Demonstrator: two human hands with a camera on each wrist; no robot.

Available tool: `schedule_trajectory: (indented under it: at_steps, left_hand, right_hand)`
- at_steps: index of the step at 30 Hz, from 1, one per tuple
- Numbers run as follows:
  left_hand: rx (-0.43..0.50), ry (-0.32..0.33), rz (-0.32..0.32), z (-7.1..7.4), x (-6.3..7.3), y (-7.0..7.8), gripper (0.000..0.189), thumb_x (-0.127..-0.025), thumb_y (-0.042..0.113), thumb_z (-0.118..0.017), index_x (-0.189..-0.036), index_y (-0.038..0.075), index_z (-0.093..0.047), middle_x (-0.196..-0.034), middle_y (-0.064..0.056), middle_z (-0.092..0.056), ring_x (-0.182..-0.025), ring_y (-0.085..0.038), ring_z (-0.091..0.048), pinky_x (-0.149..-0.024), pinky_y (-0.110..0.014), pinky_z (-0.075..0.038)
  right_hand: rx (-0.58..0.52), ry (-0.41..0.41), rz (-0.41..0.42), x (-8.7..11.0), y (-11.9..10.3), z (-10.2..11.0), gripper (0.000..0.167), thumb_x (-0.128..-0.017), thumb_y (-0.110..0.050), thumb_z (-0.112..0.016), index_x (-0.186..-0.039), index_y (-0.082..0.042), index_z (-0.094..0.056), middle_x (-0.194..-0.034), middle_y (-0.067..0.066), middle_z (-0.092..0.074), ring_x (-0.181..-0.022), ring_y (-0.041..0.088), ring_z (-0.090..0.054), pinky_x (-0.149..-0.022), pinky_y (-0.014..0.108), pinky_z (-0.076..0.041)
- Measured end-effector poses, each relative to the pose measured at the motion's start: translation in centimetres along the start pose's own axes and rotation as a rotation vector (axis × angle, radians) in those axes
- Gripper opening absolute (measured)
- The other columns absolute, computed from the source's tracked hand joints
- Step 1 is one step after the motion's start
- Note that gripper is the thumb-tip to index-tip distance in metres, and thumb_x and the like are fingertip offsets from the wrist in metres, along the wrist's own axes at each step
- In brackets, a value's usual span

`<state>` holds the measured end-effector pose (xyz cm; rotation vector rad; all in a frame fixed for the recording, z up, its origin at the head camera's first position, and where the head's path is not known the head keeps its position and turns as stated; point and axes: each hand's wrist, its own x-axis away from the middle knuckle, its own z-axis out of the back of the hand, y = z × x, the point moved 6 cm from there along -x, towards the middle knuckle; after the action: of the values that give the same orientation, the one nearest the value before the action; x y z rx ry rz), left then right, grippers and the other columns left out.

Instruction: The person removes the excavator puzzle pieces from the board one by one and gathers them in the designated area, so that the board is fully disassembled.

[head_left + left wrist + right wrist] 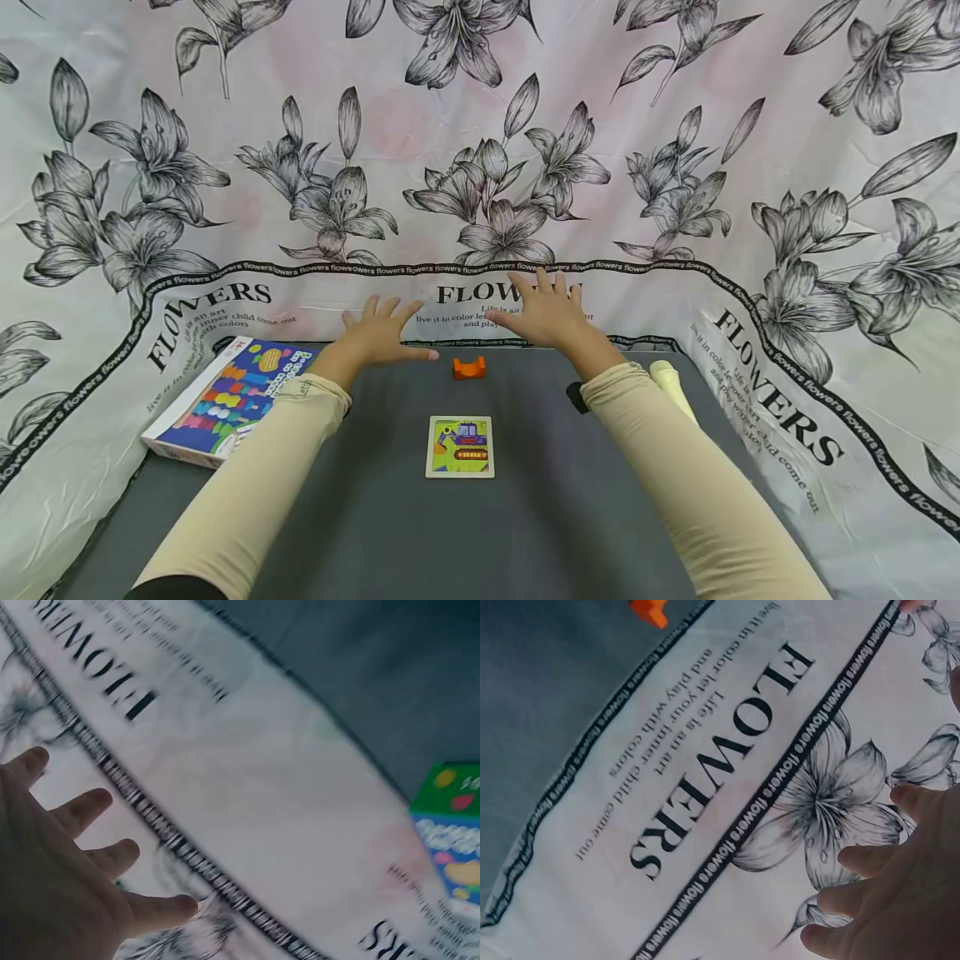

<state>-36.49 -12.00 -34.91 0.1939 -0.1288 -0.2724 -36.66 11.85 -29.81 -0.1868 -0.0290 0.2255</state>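
Both hands are raised over the far end of the grey table, fingers spread and holding nothing. In the head view the left hand (377,335) is between a blue game box (236,396) and a small orange notched block (468,368). The right hand (549,315) hovers to the right of that block, in front of the printed cloth. A square picture tile (460,447) showing an excavator lies flat, nearer than the block. The left wrist view has the spread left fingers (94,817) over the cloth; the right wrist view has the right fingers (855,900) likewise.
A white cloth (517,304) with flower prints and a black lettered band hangs behind and around the grey table (465,542). On the right, a pale yellow rod-like object (670,385) is partly hidden by the right sleeve (675,458). The box stands along the left edge.
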Motion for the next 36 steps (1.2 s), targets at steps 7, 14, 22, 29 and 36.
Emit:
schedule_trajectory:
  at_steps: [7,14,22,29,36]
  left_hand:
    - [-0.015,-0.072,-0.012,-5.1,0.9,-0.5,0.101,-0.077,0.072,-0.063,-0.156,0.027,-0.02,-0.161,-0.017,-0.015,-0.146,-0.049,-0.002,-0.102,-0.08,-0.005]
    - [0.027,-0.133,-0.001,-10.1,1.7,-0.4,0.098,-0.076,0.063,-0.072,-0.155,0.028,-0.026,-0.16,-0.017,-0.018,-0.146,-0.048,-0.005,-0.103,-0.079,-0.006]
    - [0.07,-0.19,0.022,-13.7,2.4,-0.6,0.098,-0.074,0.061,-0.075,-0.153,0.025,-0.03,-0.159,-0.018,-0.021,-0.146,-0.047,-0.009,-0.104,-0.078,-0.01]
    - [0.094,-0.185,0.022,-16.1,2.7,-1.2,0.094,-0.075,0.064,-0.072,-0.152,0.028,-0.033,-0.159,-0.016,-0.022,-0.146,-0.046,-0.011,-0.103,-0.078,-0.011]
    - [0.113,-0.148,0.007,-18.0,2.9,-1.6,0.091,-0.075,0.065,-0.071,-0.151,0.032,-0.034,-0.161,-0.012,-0.018,-0.147,-0.043,-0.008,-0.104,-0.077,-0.011]
  right_hand:
    - [-0.006,-0.008,0.023,0.5,0.0,-2.4,0.083,-0.091,-0.069,-0.041,-0.157,-0.024,-0.018,-0.161,0.02,-0.012,-0.146,0.048,-0.004,-0.111,0.069,-0.003]
    - [-0.035,-0.039,0.032,0.8,0.2,-6.3,0.082,-0.09,-0.069,-0.044,-0.156,-0.024,-0.023,-0.16,0.018,-0.017,-0.146,0.047,-0.008,-0.112,0.069,-0.004]
    - [-0.075,-0.076,0.045,1.1,-0.3,-10.0,0.079,-0.091,-0.067,-0.045,-0.155,-0.025,-0.026,-0.16,0.016,-0.019,-0.146,0.046,-0.011,-0.112,0.068,-0.008]
    - [-0.078,-0.088,0.075,1.5,-1.3,-13.1,0.077,-0.092,-0.063,-0.048,-0.154,-0.022,-0.03,-0.157,0.017,-0.027,-0.145,0.044,-0.018,-0.112,0.067,-0.012]
    - [-0.071,-0.096,0.156,2.1,-2.3,-16.9,0.065,-0.094,-0.05,-0.056,-0.15,-0.022,-0.039,-0.152,0.011,-0.04,-0.142,0.037,-0.03,-0.112,0.063,-0.02]
